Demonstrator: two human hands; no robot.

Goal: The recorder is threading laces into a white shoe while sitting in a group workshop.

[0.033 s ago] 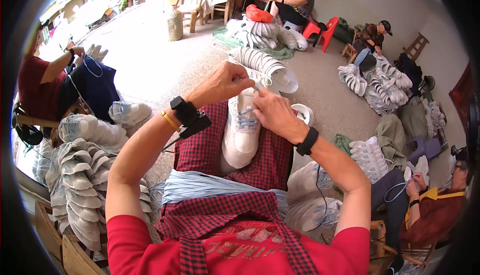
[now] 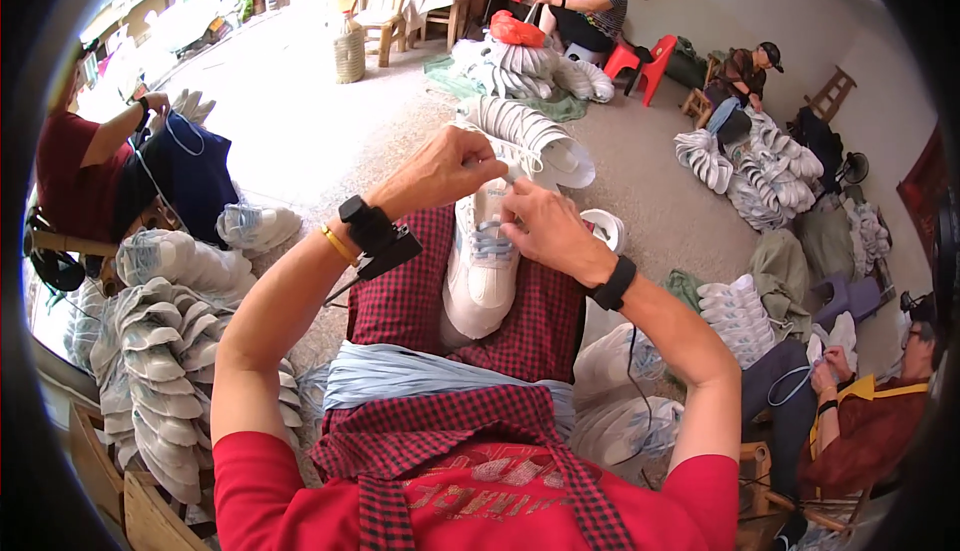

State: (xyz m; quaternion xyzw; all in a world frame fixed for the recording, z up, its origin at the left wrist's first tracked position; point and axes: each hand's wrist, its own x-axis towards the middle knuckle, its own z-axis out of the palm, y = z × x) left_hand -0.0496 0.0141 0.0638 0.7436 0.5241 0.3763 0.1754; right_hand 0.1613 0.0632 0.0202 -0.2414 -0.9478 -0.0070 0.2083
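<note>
Minimal movement since the earlier frame: the right hand (image 2: 548,239) sits slightly further left, and the black cable (image 2: 632,376) beside it has shifted left. The white shoe (image 2: 478,291) remains on the lap between the thighs, toe toward the body. Left hand (image 2: 445,169): closed, thumb against bent fingers, beyond the blue-grey laces (image 2: 491,243); whether it pinches a lace cannot be told. Right hand: fingers bent at the shoe's ankle end — pinch not discernible.

Working surface: lap covered by a red-and-black checked apron (image 2: 435,436), with a light blue lace bundle (image 2: 430,376) across it. Room: speckled floor (image 2: 645,181), pale wall (image 2: 740,16), red plastic chair (image 2: 657,66), shoe stacks (image 2: 160,381) at left — four co-workers sit around.
</note>
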